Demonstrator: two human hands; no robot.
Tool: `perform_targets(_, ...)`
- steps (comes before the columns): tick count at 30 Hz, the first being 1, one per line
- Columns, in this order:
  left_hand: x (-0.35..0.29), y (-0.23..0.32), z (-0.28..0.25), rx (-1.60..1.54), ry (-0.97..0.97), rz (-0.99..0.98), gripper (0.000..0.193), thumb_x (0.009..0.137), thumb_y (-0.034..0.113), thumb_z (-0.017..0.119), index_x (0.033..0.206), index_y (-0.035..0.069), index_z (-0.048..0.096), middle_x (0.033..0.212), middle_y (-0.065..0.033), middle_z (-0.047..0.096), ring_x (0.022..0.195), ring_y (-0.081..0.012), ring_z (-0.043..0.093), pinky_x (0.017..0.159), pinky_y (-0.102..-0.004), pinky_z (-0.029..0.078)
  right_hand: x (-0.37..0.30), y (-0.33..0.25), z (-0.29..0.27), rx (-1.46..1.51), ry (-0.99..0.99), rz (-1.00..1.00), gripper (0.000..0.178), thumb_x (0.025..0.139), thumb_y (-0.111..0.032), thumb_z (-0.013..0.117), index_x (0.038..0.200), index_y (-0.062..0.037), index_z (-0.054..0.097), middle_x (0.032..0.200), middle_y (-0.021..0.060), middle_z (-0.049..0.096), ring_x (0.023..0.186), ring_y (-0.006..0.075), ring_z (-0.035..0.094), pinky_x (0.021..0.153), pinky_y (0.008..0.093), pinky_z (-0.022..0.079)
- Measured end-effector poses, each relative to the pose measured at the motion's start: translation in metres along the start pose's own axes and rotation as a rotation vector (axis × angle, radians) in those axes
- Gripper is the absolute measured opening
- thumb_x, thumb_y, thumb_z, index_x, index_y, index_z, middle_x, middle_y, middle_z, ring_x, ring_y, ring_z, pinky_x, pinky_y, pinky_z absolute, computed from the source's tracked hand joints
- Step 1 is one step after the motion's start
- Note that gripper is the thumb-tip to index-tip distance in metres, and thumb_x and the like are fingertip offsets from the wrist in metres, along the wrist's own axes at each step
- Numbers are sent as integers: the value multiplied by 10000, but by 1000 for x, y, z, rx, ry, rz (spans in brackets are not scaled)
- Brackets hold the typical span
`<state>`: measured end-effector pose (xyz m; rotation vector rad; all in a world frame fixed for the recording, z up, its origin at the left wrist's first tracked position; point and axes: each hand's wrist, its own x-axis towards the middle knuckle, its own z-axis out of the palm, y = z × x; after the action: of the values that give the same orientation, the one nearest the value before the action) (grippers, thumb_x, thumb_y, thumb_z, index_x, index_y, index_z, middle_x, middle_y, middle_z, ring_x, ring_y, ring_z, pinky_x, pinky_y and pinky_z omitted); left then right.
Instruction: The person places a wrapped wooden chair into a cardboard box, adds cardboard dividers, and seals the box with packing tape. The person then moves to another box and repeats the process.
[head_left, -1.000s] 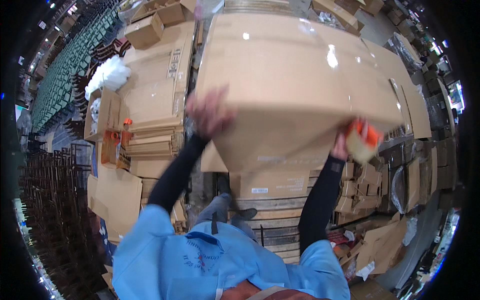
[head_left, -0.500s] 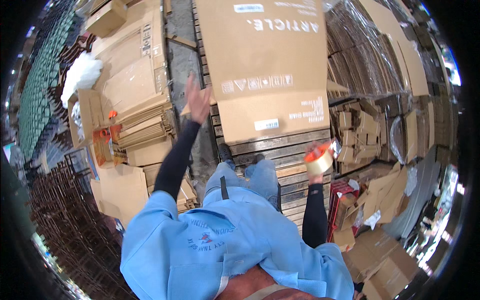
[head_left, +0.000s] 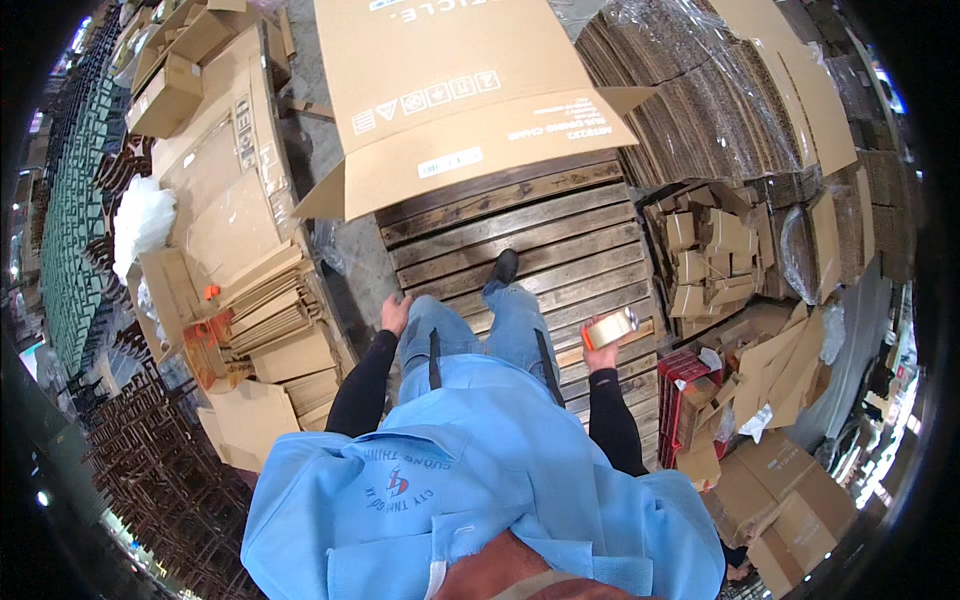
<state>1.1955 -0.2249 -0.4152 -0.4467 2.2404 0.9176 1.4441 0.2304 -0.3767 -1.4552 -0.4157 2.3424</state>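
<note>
My right hand is closed round an orange tape dispenser, and its wide roll of tape faces up and outward. Beside my left thigh hangs my left hand, loosely open, with nothing seen in it; part of the fingers is hard to make out. Ahead of both hands lies a large brown cardboard box with white printing and a white label. Its end flap angles toward me, and a side flap sticks out on the left. Neither hand touches the box.
Wooden pallet slats lie under my feet and the box. Flat cardboard stacks stand on the left, wrapped ones on the right. A red crate and small folded cartons are close on my right.
My left hand has come back from the box's left side to my thigh. The right hand, still holding the dispenser, has dropped nearer my body. The box now appears farther ahead and turned.
</note>
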Motion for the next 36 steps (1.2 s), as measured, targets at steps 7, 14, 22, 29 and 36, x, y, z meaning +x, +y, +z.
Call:
perform_targets(7, 76, 156, 113, -874, -201, -300, 351, 983, 208, 516, 1269, 5, 511, 1202, -151, 641, 1073, -307, 636, 809, -473, 523, -11, -77, 146, 143, -253, 10, 262, 885, -48, 642, 1146, -62, 633, 1147, 130, 673, 1039, 290, 626, 985, 471, 495)
perform_targets(14, 187, 174, 200, -1885, -36, -437, 402, 1003, 343, 426, 1309, 112, 546, 1327, -113, 595, 1166, -301, 592, 938, -506, 487, -72, -92, 26, 32, 101, 23, 376, 990, -430, 434, 1193, -179, 627, 1192, 58, 658, 1098, 274, 590, 976, 489, 446)
perform_targets(22, 266, 256, 163, -2405, 160, -433, 482, 966, 449, 426, 1299, 128, 561, 1338, -99, 591, 1190, -311, 571, 994, -532, 446, -52, -113, 76, -199, 130, 321, 334, 956, -447, 529, 1091, -172, 663, 1059, 68, 645, 953, 292, 592, 929, 500, 483)
perform_targets(29, 303, 323, 127, -2540, 154, -372, 556, 935, 542, 426, 1291, 142, 574, 1348, -87, 588, 1210, -319, 552, 1042, -555, 410, 7, -73, 259, -486, 111, 197, 217, 951, -325, 551, 1002, -125, 617, 1025, 75, 623, 957, 277, 575, 913, 470, 497)
perform_targets(36, 311, 409, 43, -2371, 109, -255, 674, 884, 604, 417, 1352, 136, 543, 1396, -107, 545, 1265, -343, 504, 1091, -546, 366, 38, -48, 269, -291, -26, 199, 220, 958, -268, 554, 1084, -92, 594, 1060, 100, 647, 958, 296, 611, 878, 493, 512)
